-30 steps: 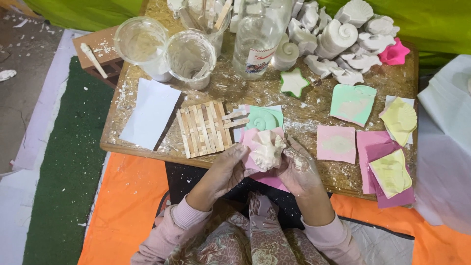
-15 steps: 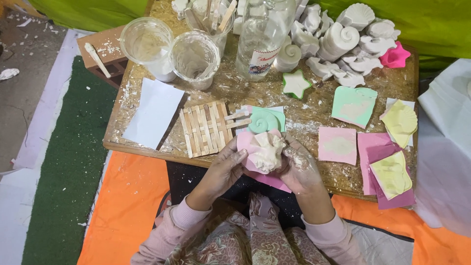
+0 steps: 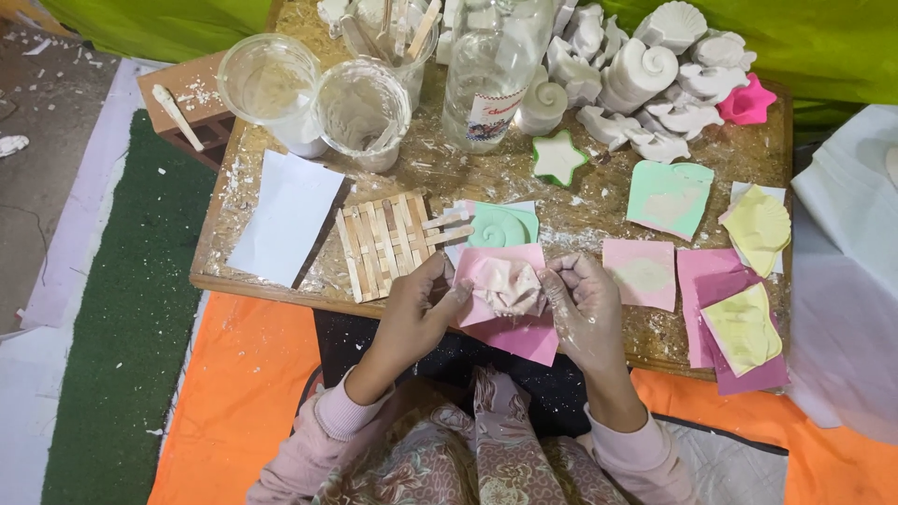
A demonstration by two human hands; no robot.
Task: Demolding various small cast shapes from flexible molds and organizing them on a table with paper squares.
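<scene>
Head view, hands: a pink mould (image 3: 505, 285) is pinched from both sides, the left hand (image 3: 416, 313) at its left edge, the right hand (image 3: 585, 309) at its right, fingers curled.
Head view, mould: it is held just above the near edge of the wooden board (image 3: 449, 178), over a pink sheet (image 3: 524, 337).
Head view, nearby: a raft of wooden sticks (image 3: 383, 243) is seen just left of the left hand; a green shell mould (image 3: 500, 224) lies just beyond.
Head view, far side: two plastic cups (image 3: 360, 108), a clear bottle (image 3: 486, 75) and white plaster shells (image 3: 645, 70) are gathered.
</scene>
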